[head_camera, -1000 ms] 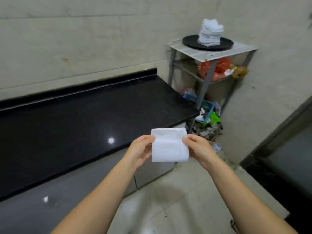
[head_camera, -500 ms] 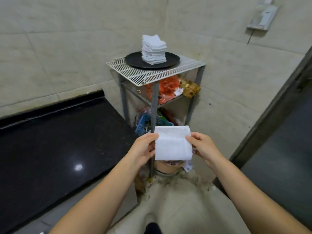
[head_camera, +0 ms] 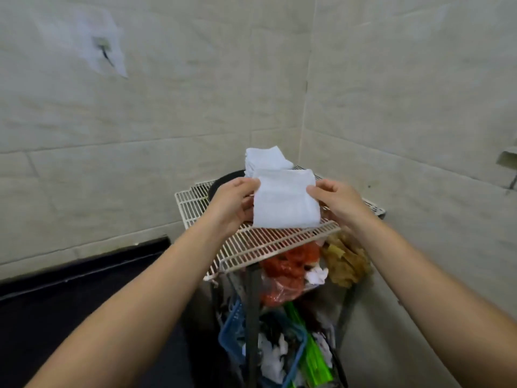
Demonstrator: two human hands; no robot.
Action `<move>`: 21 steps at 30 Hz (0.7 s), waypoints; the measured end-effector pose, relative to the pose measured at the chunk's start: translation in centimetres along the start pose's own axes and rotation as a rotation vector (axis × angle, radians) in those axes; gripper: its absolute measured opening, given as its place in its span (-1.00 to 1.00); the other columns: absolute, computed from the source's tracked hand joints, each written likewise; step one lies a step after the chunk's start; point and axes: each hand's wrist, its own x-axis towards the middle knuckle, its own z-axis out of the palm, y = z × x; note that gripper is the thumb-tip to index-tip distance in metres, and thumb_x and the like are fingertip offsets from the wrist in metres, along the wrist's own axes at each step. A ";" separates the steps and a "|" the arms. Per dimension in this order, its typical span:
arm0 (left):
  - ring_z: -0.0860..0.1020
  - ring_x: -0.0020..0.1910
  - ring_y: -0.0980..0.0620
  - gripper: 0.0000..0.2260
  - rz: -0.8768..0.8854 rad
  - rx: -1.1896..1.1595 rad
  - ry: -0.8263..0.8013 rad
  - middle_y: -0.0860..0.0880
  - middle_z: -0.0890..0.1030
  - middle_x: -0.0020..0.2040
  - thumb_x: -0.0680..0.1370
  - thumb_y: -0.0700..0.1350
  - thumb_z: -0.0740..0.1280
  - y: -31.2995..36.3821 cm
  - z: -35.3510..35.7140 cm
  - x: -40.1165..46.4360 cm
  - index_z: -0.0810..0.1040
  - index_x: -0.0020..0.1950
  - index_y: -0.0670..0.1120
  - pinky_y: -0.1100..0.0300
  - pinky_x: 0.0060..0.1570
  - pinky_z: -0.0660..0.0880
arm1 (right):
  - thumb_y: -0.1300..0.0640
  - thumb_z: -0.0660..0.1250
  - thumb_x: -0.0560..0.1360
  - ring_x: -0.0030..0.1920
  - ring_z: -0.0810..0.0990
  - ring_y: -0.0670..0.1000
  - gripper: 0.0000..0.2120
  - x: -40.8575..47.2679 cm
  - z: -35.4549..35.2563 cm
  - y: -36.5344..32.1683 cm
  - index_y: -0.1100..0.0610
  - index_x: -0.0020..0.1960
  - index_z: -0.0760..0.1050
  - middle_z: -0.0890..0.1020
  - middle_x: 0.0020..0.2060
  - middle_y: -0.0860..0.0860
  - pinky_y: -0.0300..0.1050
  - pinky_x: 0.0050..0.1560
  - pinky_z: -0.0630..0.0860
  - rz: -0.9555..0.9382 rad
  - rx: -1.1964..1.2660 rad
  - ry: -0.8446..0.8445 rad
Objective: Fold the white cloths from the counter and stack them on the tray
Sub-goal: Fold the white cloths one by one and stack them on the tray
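I hold a folded white cloth (head_camera: pixel 285 203) upright in front of me, over the wire rack. My left hand (head_camera: pixel 233 203) pinches its left edge and my right hand (head_camera: pixel 337 201) pinches its right edge. Just behind the cloth stands a stack of folded white cloths (head_camera: pixel 265 159) on a black round tray (head_camera: pixel 223 180). The held cloth and my hands hide most of the tray and the lower part of the stack.
The tray sits on a white wire rack (head_camera: pixel 263 245) in the room's corner, tiled walls close behind. Below its top are red plastic bags (head_camera: pixel 288 267), brown clutter (head_camera: pixel 347 261) and a blue basket (head_camera: pixel 232 329). The black counter (head_camera: pixel 84 298) lies lower left.
I have turned right and come up close to the rack. Both hands have carried the folded cloth up and forward, from beside the counter to just in front of the stack.
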 end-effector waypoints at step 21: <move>0.53 -0.30 -0.02 -0.88 -0.001 0.255 0.628 -0.11 0.54 -0.22 0.56 -0.17 0.31 -0.1 0.6 23.2 0.40 -0.13 -0.14 0.15 -0.34 0.51 | 0.21 0.31 0.53 -0.24 0.53 -0.03 -0.91 30.1 1.2 3.0 0.15 0.04 0.47 0.56 -0.19 0.04 -0.18 -0.30 0.49 0.071 -0.025 -0.403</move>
